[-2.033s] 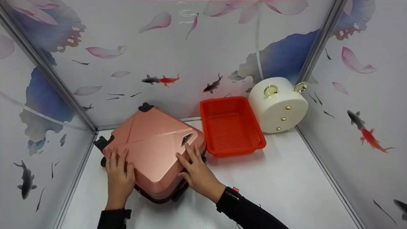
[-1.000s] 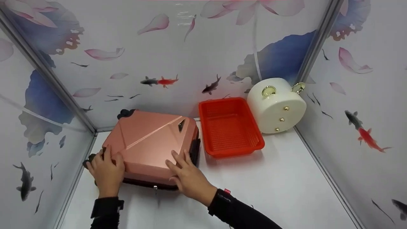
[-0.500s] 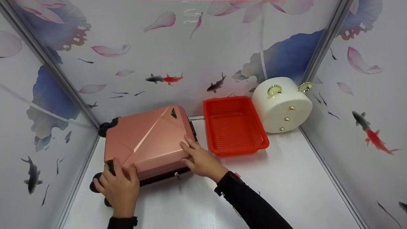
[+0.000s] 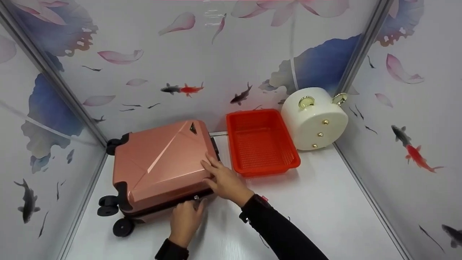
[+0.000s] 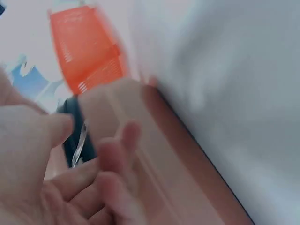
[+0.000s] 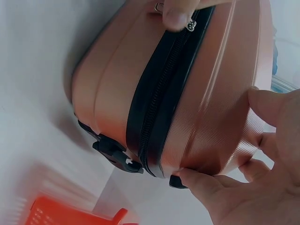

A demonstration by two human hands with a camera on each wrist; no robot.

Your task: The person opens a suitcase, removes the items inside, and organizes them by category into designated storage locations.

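A rose-pink hard-shell suitcase (image 4: 162, 159) lies flat on the white surface, its wheels to the left and a dark zipper band (image 6: 161, 89) along its near side. The left hand (image 4: 186, 218) is at that side with fingers curled, its thumb lying across the silver zipper pull (image 5: 80, 145); the left wrist view is blurred. In the right wrist view the zipper slider (image 6: 190, 26) shows beside the thumb, with the other left fingers largely out of sight. The right hand (image 4: 227, 182) rests on the suitcase's near right corner, fingers extended along the shell.
To the right of the suitcase stands a red perforated basket (image 4: 236, 144), close to the back wall. Beside it is a white rounded case (image 4: 306, 126) with gold rings and studs. Printed wall panels (image 4: 216, 65) enclose the surface at back and sides.
The suitcase has been turned counterclockwise, bringing its zipper side to the front. The left hand has moved from the wheel-end corner to the zipper pull; the right hand stays on the near right corner.
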